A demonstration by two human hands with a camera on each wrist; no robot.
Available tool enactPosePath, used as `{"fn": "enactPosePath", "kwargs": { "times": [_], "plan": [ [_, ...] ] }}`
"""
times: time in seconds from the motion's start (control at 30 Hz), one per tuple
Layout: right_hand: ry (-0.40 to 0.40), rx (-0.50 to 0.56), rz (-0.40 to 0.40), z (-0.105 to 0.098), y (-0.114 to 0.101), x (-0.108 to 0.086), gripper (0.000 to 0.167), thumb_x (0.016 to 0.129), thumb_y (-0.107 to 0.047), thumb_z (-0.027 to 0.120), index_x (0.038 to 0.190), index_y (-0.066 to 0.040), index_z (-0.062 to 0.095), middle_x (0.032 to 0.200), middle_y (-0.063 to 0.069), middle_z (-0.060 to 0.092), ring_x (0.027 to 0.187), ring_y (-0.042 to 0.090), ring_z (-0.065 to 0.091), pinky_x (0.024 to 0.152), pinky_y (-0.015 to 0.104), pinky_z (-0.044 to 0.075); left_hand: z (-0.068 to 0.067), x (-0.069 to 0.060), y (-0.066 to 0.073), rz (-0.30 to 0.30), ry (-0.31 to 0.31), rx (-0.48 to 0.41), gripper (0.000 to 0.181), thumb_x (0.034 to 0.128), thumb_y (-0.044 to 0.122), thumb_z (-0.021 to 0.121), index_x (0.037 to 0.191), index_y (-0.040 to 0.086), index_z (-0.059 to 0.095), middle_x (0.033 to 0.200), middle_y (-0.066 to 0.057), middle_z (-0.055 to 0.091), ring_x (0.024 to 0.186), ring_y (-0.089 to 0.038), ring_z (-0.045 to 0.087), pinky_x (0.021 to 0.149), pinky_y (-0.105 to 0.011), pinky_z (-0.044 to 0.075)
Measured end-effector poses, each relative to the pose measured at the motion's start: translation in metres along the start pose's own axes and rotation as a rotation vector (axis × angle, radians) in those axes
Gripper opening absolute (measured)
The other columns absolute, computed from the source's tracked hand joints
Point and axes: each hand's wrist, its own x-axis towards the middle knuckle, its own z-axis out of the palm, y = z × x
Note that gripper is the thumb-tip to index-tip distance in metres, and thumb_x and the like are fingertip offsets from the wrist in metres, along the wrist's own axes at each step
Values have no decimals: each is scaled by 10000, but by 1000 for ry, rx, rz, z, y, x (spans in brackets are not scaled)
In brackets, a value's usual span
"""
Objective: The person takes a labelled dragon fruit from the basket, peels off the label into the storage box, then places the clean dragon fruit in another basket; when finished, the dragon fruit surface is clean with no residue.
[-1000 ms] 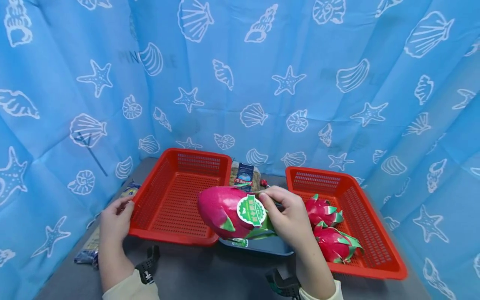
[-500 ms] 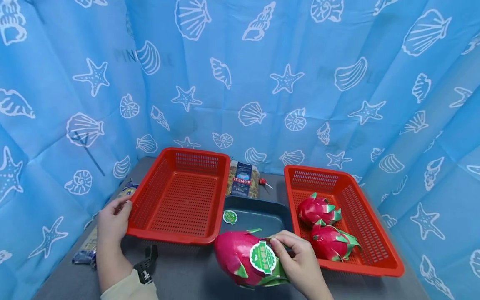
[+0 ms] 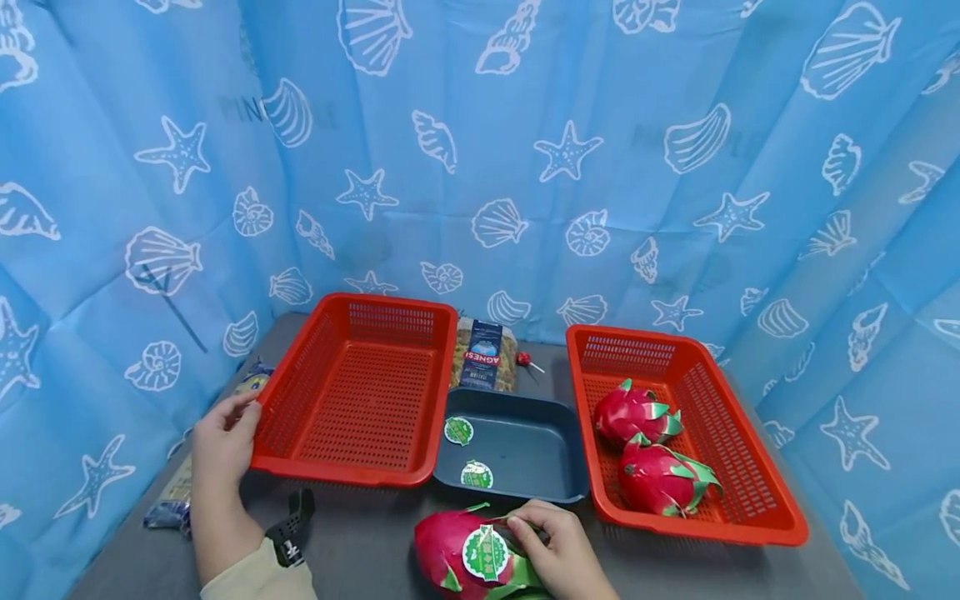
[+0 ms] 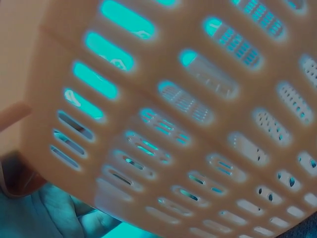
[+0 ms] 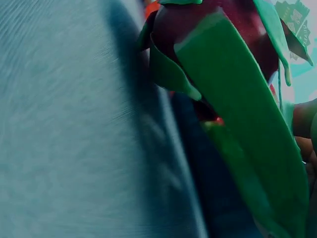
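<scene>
My right hand (image 3: 555, 546) pinches a pink dragon fruit (image 3: 450, 550) by its green leafy end, low at the front of the table. A round green-and-white sticker (image 3: 486, 552) is on the fruit's skin. In the right wrist view, long green leaves (image 5: 237, 109) of the fruit fill the middle, and my fingers show only at the right edge. My left hand (image 3: 225, 437) grips the left rim of the left red basket (image 3: 360, 477), thumb and fingers at its edge. The left wrist view shows that basket's slotted wall (image 4: 148, 99) close up, with part of the hand below it.
Between the baskets sits a dark tray (image 3: 540, 458) with two round green stickers inside. The right red basket (image 3: 750, 467) holds two dragon fruits (image 3: 637, 417). Behind the tray lie a pasta bag (image 3: 483, 354) and a red lollipop (image 3: 525, 359). Another bag (image 3: 176, 500) lies far left.
My right hand has brought the dragon fruit down from over the tray toward the table's front, uncovering the tray and its stickers. My left hand has stayed at the basket's rim.
</scene>
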Motion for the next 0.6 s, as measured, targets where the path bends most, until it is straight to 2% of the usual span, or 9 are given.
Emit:
{"fn": "enactPosePath", "kwargs": {
  "times": [0.17,0.27,0.33,0.43,0.5,0.57,0.6],
  "plan": [
    [-14,-3,18,2,9,3,144,1012,-219,660,926,-179,769,900,-98,694,835,71,627,768,263,535,0,-3,3,-20,-9,16,522,1077,379,484,1521,105,502,1380,-233,527,1148,-380,552,663,-239,555],
    [-4,-10,53,2,11,4,136,1007,-213,664,938,-171,774,934,-95,699,871,76,634,802,274,539,0,-5,11,-34,-27,60,535,1081,372,462,1525,73,484,1396,-263,513,1154,-410,552,757,-378,601],
    [12,-17,68,4,13,3,138,1007,-208,663,942,-167,777,949,-90,701,891,76,637,820,282,540,-1,-8,22,-34,-10,79,540,1079,369,448,1514,52,491,1423,-281,487,1186,-434,530,867,-491,573],
    [40,-21,72,8,16,2,127,998,-181,672,947,-159,786,964,-74,708,915,83,645,850,299,545,0,-16,43,7,68,68,515,1060,316,438,1481,33,528,1507,-275,424,1286,-463,463,1036,-598,434],
    [53,-20,73,10,18,2,127,996,-179,676,951,-147,790,965,-65,712,912,85,648,851,302,548,2,-24,59,79,145,41,479,1048,270,432,1438,35,580,1505,-256,429,1314,-451,442,1063,-604,374],
    [63,-18,73,12,19,1,130,994,-190,682,965,-131,794,966,-59,717,911,88,654,850,305,552,7,-35,72,156,175,18,448,1042,245,451,1414,52,610,1481,-216,459,1299,-421,477,1054,-589,394],
    [69,-19,69,13,20,1,135,993,-198,686,973,-123,796,966,-54,721,911,92,659,848,310,555,10,-41,78,193,178,8,431,1043,248,472,1405,69,622,1445,-190,492,1259,-388,519,1027,-528,445]
  ]
}}
